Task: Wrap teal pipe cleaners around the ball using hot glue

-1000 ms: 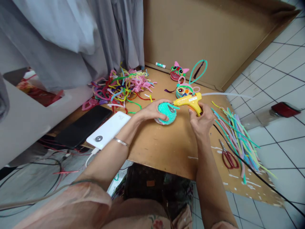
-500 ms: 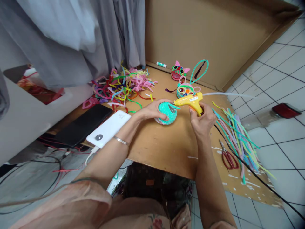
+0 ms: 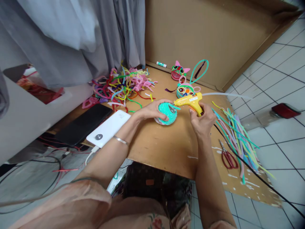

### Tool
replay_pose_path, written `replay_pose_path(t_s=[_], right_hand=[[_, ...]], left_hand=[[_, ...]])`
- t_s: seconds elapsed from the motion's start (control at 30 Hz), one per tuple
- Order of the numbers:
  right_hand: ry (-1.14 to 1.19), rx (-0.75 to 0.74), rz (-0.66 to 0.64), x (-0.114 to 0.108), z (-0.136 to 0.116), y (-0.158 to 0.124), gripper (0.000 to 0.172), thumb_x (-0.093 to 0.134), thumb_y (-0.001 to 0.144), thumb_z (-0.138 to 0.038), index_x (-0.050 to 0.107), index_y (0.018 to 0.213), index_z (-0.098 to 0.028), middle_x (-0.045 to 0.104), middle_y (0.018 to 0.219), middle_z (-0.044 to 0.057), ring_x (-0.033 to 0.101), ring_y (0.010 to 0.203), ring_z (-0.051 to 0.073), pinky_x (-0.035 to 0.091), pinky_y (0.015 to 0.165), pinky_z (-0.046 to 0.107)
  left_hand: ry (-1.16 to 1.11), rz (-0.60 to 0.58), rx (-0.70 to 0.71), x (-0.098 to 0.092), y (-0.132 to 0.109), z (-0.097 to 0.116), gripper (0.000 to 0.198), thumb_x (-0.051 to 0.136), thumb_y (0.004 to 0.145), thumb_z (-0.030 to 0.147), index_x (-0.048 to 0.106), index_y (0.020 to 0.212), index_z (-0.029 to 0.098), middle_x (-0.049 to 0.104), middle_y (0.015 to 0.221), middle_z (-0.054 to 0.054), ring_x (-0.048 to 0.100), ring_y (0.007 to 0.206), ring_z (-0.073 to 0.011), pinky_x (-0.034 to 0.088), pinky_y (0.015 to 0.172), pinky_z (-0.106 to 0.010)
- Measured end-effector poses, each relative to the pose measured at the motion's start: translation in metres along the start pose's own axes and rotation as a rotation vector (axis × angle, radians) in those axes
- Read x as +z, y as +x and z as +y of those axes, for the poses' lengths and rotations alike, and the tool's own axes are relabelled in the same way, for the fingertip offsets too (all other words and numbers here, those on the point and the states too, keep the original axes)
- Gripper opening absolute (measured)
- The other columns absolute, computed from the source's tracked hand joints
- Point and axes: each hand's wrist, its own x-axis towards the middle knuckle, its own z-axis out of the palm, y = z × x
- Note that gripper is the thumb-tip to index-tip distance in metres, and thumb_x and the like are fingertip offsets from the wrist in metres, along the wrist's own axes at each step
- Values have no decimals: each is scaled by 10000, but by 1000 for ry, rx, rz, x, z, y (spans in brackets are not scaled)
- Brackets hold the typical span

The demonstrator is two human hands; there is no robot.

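My left hand (image 3: 154, 109) is wrapped round a ball (image 3: 168, 114) covered in turquoise pipe cleaner, with a loose pipe cleaner end sticking out to the right. A grey patch shows near its upper right side. In my right hand (image 3: 202, 119) is a yellow hot glue gun (image 3: 190, 101), its nozzle pointing left at the top of the ball. Whether the tip touches the ball I cannot tell. A long clear glue stick (image 3: 221, 94) runs out of the gun's back. Just behind the gun sits a decorated round figure (image 3: 184, 90) with pink loops.
Tangled coloured pipe cleaners (image 3: 126, 84) lie at the back left, straight ones (image 3: 240, 136) at the right beside red-handled scissors (image 3: 229, 158). A white power bank (image 3: 108, 128) and a black phone (image 3: 84, 124) lie left. The gun's black cord (image 3: 252, 171) crosses the right side. A glue stick tube (image 3: 161, 64) stands behind.
Almost nothing differs. The glue gun and the ball stay in nearly the same place, with only a very slight shift of the hands.
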Motion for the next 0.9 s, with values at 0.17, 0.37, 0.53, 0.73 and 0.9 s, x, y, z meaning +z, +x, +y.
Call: replay_pose_path(t_s=[0.17, 0.37, 0.53, 0.73, 0.9], right_hand=[[21, 5, -25, -2, 2, 2, 329, 627, 766, -396, 646, 1030, -199, 720, 933, 68, 657, 798, 237, 521, 761, 380], [54, 13, -63, -4, 5, 3, 336, 625, 764, -405, 645, 1027, -197, 707, 925, 66, 644, 781, 227, 516, 755, 379], [63, 33, -72, -5, 5, 4, 336, 638, 741, -408, 657, 1003, -199, 711, 911, 62, 637, 765, 224, 509, 746, 374], [88, 163, -134, -4, -2, 6, 355, 647, 702, -426, 671, 963, -188, 704, 867, 57, 614, 738, 215, 486, 714, 356], [187, 346, -185, 5, 1, 7, 402, 649, 651, -474, 670, 919, -175, 689, 793, 39, 589, 694, 196, 467, 678, 329]], left_hand=[[17, 2, -2, -1, -1, 1, 798, 800, 529, 287, 560, 1277, 153, 653, 1238, -91, 610, 1092, -243, 479, 999, -405], [-16, -21, 13, -2, -1, -1, 775, 806, 533, 281, 572, 1265, 175, 654, 1235, -80, 620, 1083, -241, 494, 978, -388], [-14, -33, 2, -4, 1, -3, 788, 815, 528, 281, 566, 1267, 169, 656, 1234, -81, 626, 1083, -239, 497, 985, -389], [-26, -40, -11, -5, 1, -2, 807, 828, 514, 292, 565, 1268, 171, 657, 1231, -80, 630, 1076, -239, 501, 975, -388], [-49, -30, -47, -5, 0, -1, 843, 841, 496, 311, 557, 1275, 162, 657, 1215, -82, 625, 1073, -237, 497, 972, -379]])
